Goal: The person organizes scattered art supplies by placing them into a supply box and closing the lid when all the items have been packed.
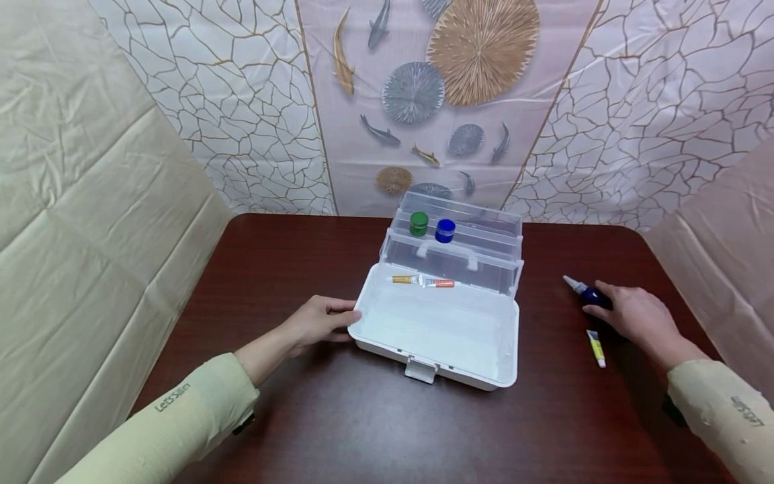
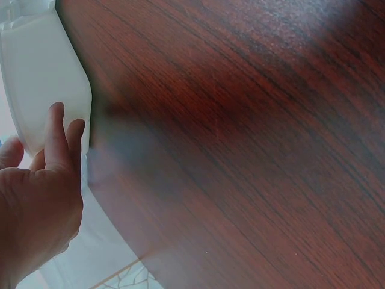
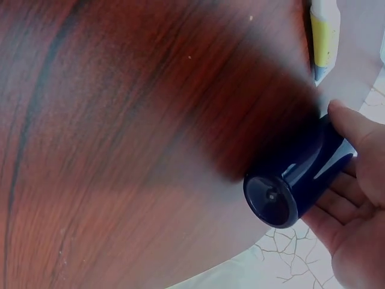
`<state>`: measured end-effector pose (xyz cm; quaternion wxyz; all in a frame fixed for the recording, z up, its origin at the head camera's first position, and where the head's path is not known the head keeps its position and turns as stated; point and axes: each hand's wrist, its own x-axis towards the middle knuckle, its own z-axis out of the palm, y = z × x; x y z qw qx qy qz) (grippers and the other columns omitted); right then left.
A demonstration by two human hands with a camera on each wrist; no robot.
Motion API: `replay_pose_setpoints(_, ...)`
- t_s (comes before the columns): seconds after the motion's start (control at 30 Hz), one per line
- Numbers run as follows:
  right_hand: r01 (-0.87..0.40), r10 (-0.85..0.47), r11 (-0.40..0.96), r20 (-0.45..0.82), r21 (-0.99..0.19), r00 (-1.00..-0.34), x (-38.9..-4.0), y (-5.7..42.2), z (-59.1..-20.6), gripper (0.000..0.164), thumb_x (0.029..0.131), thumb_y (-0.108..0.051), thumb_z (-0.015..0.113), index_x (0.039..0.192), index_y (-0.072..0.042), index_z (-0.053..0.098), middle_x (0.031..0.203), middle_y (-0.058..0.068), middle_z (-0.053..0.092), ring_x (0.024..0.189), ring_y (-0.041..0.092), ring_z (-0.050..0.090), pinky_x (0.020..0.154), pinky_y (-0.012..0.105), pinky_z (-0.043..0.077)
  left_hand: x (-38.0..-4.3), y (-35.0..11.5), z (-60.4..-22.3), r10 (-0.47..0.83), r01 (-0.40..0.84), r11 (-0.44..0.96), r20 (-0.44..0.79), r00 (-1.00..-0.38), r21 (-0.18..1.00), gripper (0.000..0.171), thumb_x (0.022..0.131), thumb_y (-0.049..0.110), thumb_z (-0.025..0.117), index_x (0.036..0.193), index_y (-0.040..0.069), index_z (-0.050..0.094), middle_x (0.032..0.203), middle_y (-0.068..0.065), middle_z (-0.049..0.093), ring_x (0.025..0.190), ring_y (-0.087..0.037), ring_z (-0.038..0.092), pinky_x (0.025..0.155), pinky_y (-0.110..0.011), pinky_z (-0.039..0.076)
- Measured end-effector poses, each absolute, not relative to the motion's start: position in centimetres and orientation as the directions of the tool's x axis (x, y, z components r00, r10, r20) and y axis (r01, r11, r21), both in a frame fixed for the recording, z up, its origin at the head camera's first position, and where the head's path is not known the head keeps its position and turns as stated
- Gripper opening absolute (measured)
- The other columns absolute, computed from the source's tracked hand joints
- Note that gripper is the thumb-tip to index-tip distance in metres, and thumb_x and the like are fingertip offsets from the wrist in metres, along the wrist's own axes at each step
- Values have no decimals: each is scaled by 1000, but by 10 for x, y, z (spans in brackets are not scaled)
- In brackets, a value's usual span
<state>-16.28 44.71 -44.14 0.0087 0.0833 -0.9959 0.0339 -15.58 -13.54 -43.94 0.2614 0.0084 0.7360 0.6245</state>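
Note:
An open white storage box (image 1: 435, 329) with a hinged, see-through lid stands mid-table. My left hand (image 1: 320, 321) holds its left wall, thumb over the rim and fingers along the outside (image 2: 57, 135). On the right, a dark blue bottle (image 3: 301, 174) with a pale pointed nozzle (image 1: 573, 283) lies on its side. My right hand (image 1: 637, 316) grips it, thumb on one side and fingers on the other. Just in front of that hand lies a small yellow tube (image 1: 596, 348). Two more small tubes, one gold (image 1: 405, 279) and one orange (image 1: 439, 283), lie at the box's back edge.
A green paint jar (image 1: 418, 224) and a blue paint jar (image 1: 445, 230) sit on the clear lid section behind the box. A latch (image 1: 420, 370) sticks out from the box's front. Patterned cloth (image 1: 266, 121) hangs behind the dark wooden table (image 1: 290, 417).

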Motion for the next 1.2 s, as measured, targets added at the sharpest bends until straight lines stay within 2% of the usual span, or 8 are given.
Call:
replay_pose_setpoints(0.2,-216,-211,973,63,-80,-975,-161,446,-443,56,92,-23,84,131,12,62,113,42,67,85,56,68,69,71,55,-155,-135,-439,327,-320,225,-380,-865,920,43,104,7,70,143,-8,63,138,-24,68,104,-19,73,91,-41,66)
replay_pose_setpoints(0.47,-278,-267,958,125,-74,-956,-159,447,-448,53,89,-16,85,128,13,63,111,41,69,82,54,69,67,70,55,-154,-136,-438,318,-326,233,-388,-865,916,42,104,7,70,143,-7,63,138,-24,67,104,-19,73,91,-41,66)
replay_pose_setpoints(1.0,-314,-301,948,189,-44,-935,-155,448,-453,54,86,-14,88,127,12,64,114,38,70,83,52,70,67,69,56,-154,-135,-438,337,-310,229,-374,-864,923,43,105,8,70,144,-9,62,139,-26,66,107,-22,72,94,-44,65)
replay_pose_setpoints(1.2,-332,-311,942,254,-45,-916,-154,442,-446,56,85,-13,89,130,10,65,117,38,70,81,52,71,64,69,56,-154,-135,-437,337,-307,230,-372,-865,923,43,105,8,69,143,-9,62,138,-26,67,106,-22,72,94,-44,65)
